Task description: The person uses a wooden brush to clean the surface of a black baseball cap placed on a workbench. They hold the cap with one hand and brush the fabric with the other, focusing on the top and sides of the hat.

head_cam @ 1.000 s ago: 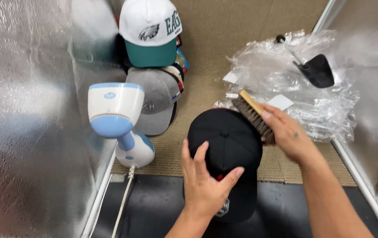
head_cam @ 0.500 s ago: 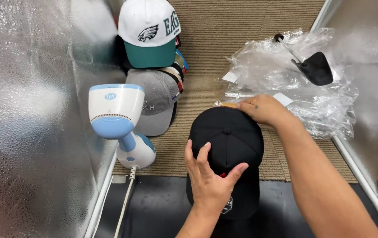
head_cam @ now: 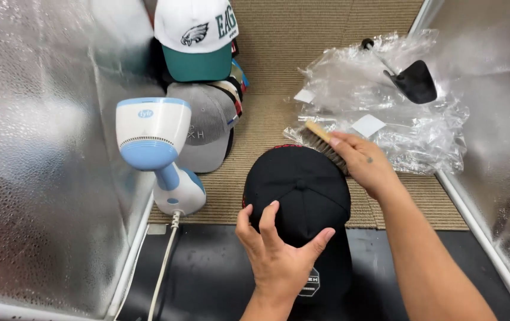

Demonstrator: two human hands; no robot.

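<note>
While the left hand (head_cam: 278, 252) stays spread on the black cap (head_cam: 297, 193), the right hand (head_cam: 365, 163), gripping the brush (head_cam: 321, 142), has swung back to the crown's far side.

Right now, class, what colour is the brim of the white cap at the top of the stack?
Teal green; the brim of the white cap shows best in the head view.
</note>
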